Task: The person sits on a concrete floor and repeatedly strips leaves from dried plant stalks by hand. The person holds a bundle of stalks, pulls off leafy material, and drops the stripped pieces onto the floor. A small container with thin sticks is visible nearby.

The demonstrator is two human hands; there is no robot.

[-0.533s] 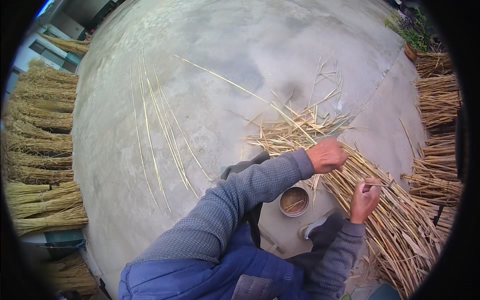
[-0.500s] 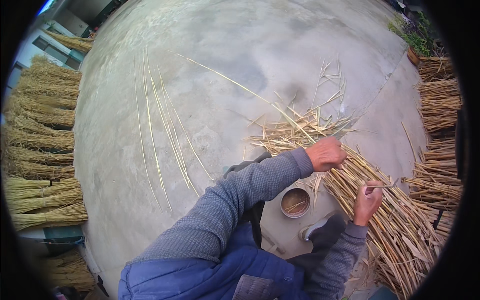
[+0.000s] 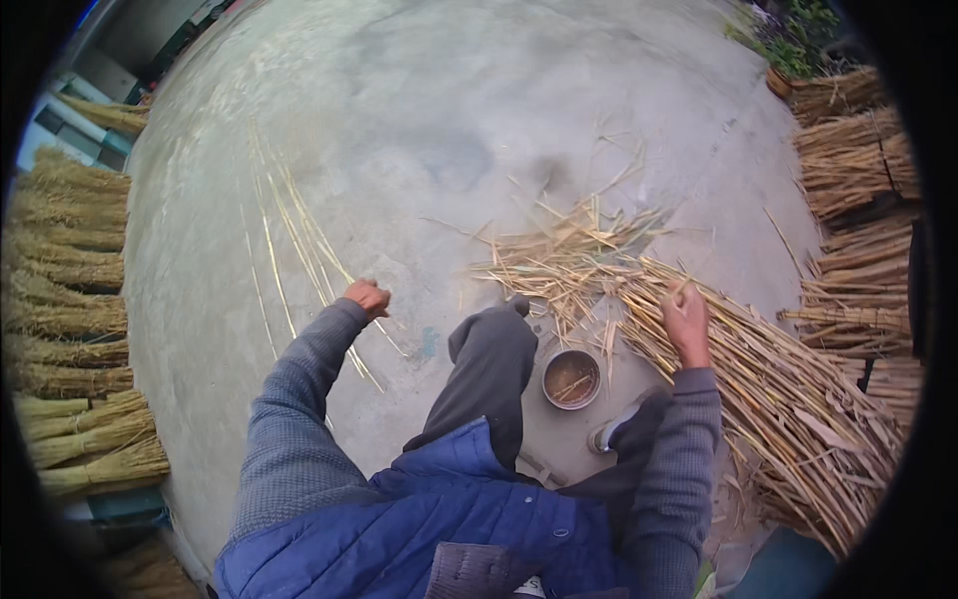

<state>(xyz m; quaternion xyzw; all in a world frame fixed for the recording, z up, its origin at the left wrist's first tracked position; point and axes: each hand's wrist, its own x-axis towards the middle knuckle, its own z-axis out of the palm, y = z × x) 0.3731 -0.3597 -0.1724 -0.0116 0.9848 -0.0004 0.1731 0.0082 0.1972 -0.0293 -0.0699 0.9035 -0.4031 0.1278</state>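
My left hand (image 3: 367, 298) is closed at the near end of a long pale stalk (image 3: 317, 238), low over the floor on the left. Several similar peeled stalks (image 3: 267, 232) lie side by side there, running away from me. On the right, my right hand (image 3: 687, 324) is closed above the upper part of a thick bundle of brown stalks (image 3: 768, 399). Its fingertips are blurred, and what is in them cannot be made out. Loose husks and dry leaf strips (image 3: 564, 255) are heaped at the bundle's far end.
A round metal bowl (image 3: 572, 379) with brownish contents stands between my feet, beside my shoe (image 3: 602, 436). Tied straw bundles (image 3: 70, 299) line the left side. More stalk bundles (image 3: 858, 190) are stacked at the right, with a potted plant (image 3: 793, 45) beyond.
My left hand has swung from the brown bundle to the pale stalks on the left, carrying a long stalk. My right hand has moved up along the bundle; its thin tool no longer shows.
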